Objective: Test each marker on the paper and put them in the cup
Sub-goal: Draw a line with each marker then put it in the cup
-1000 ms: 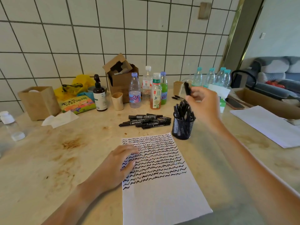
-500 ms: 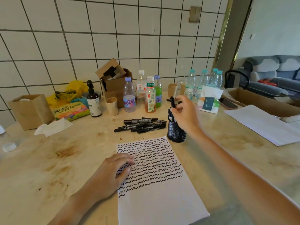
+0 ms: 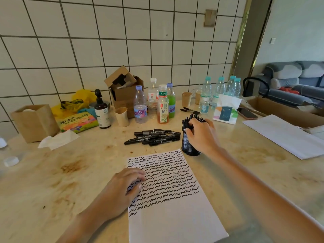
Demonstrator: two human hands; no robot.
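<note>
A white paper [image 3: 172, 218] with many rows of black squiggles lies on the table in front of me. My left hand [image 3: 121, 192] presses flat on its left edge and holds nothing. Beyond the paper's top right corner stands a black mesh cup [image 3: 188, 149] packed with several black markers [image 3: 192, 117]. My right hand [image 3: 201, 135] sits over the cup, its fingers curled around a marker at the cup's left rim. A pile of loose black markers [image 3: 154, 136] lies left of the cup.
Bottles [image 3: 140, 109], paper cups [image 3: 121, 116], a cardboard box [image 3: 125, 93] and a pump bottle [image 3: 102, 111] line the tiled wall. A tissue [image 3: 57, 140] and a paper bag [image 3: 35, 121] are at the left. White sheets [image 3: 284, 135], a phone [image 3: 247, 113] and a tissue pack [image 3: 226, 113] lie at the right.
My right hand came down from above the cup with a marker and now rests low on the cup's top. My left hand stayed on the paper.
</note>
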